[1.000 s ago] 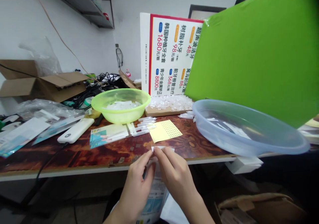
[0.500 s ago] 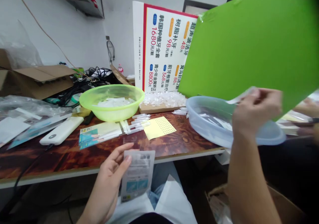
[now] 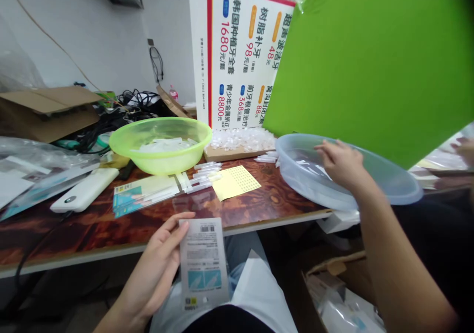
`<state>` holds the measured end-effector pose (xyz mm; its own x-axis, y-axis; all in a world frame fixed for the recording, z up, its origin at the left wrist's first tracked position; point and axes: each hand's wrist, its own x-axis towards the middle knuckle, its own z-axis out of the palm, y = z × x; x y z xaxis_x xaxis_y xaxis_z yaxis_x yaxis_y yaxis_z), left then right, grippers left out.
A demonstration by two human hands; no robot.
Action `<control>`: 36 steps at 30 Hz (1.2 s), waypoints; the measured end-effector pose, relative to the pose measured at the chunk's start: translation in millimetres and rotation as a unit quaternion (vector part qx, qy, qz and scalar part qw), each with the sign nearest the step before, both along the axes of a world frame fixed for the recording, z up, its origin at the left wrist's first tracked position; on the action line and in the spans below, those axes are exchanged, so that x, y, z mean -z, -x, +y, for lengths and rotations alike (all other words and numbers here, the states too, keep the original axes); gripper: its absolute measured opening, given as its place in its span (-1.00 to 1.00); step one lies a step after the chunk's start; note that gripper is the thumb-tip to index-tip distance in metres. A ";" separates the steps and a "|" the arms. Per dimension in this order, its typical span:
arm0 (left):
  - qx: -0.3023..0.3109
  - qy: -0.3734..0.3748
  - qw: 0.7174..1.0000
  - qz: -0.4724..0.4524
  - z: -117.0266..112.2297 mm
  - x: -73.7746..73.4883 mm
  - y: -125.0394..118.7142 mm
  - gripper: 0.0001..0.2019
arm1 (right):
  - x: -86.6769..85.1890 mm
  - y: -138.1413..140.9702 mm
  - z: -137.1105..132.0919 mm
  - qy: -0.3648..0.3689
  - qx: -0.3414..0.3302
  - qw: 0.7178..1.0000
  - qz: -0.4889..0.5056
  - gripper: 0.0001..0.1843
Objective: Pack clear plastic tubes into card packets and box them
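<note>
The right hand (image 3: 342, 164) has just been brought down over the translucent pale-blue plastic basin (image 3: 392, 200), its fingers loosely open with nothing visibly held, while the printed grey-white flat sachet (image 3: 203, 264) stays gripped upright in the left hand (image 3: 151, 264).

The wood-grain bench (image 3: 85, 237) runs ahead of the left grip (image 3: 151, 259). Just beyond that grip lie printed packets (image 3: 142, 192), loose plastic tubes (image 3: 202, 177) and a yellow dotted sheet (image 3: 236, 182); farther on sits a green basin (image 3: 160, 145). A white power bank (image 3: 84, 190) and plastic bags (image 3: 33, 175) lie to its left. Under the right grip (image 3: 340, 164) sits a clear basin (image 3: 392, 192), near a board (image 3: 225, 154) heaped with white pieces.
</note>
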<state>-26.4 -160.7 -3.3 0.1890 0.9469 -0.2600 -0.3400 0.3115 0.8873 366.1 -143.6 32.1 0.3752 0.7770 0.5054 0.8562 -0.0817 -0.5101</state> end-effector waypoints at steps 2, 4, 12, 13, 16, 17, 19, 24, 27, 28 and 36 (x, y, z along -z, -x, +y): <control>0.010 0.005 1.000 -0.014 -4.2 1.5 -6.8 -0.56 | 6.1 38.2 -6.7 -0.077 -0.010 0.996 0.054 -0.50; 0.021 0.004 0.999 -0.028 -10.0 2.4 -14.8 -0.60 | 17.9 84.9 -20.9 -0.132 -0.146 0.950 0.241 -0.52; 0.082 -0.013 0.997 0.004 -32.7 14.0 -25.0 -0.66 | 68.6 199.1 -72.6 0.168 -0.321 0.674 0.644 -0.57; 0.081 -0.022 0.996 0.025 -32.3 16.1 -23.1 -0.65 | 71.7 199.7 -73.4 0.174 -0.313 0.664 0.656 -0.56; 0.082 -0.050 0.992 0.076 -28.6 18.9 -17.7 -0.65 | 78.1 196.0 -73.4 0.184 -0.303 0.645 0.677 -0.54; 0.086 -0.059 0.991 0.086 -27.3 18.5 -16.5 -0.67 | 79.5 194.5 -73.4 0.181 -0.299 0.647 0.678 -0.54; 0.093 -0.086 0.986 0.107 -25.2 16.1 -15.1 -0.71 | 81.4 191.9 -73.8 0.162 -0.283 0.664 0.672 -0.57; 0.092 -0.121 0.979 0.137 -24.2 12.1 -13.4 -0.77 | 79.1 188.2 -76.2 0.163 -0.287 0.659 0.676 -0.63; 0.083 -0.109 0.982 0.128 -25.7 16.8 -13.2 -0.77 | 76.1 189.7 -77.9 0.175 -0.328 0.602 0.707 -0.54; 0.078 -0.106 0.983 0.126 -26.4 19.1 -13.4 -0.75 | 75.8 191.2 -78.6 0.175 -0.333 0.588 0.716 -0.50; 0.095 -0.068 0.990 0.077 -34.5 30.4 -14.3 -0.65 | 79.0 201.8 -84.4 0.192 -0.334 0.557 0.735 -0.54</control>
<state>-12.1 -195.2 -33.7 0.3343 0.9267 -0.1717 -0.1446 0.2305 0.9623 164.3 -227.9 -46.9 -0.2746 0.9364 -0.2184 -0.5602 -0.3404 -0.7552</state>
